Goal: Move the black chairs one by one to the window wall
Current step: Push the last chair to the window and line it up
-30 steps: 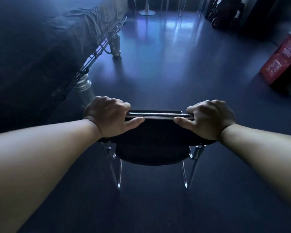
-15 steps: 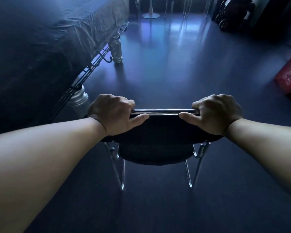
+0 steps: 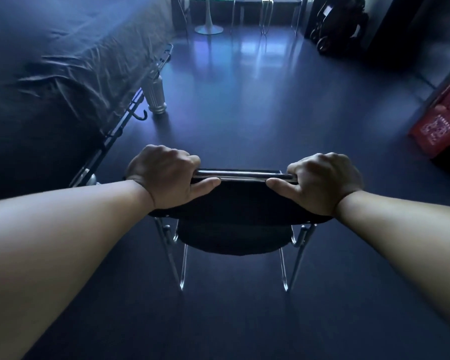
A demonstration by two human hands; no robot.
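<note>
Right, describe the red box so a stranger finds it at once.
From the bed on the left, look across the dark floor to the right edge. The box lies there; it alone is red, with pale print.

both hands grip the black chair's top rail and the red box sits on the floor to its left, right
Not quite. The head view shows the red box on the floor to the right of the black chair, not its left. The left hand and right hand do grip the top rail.
</note>
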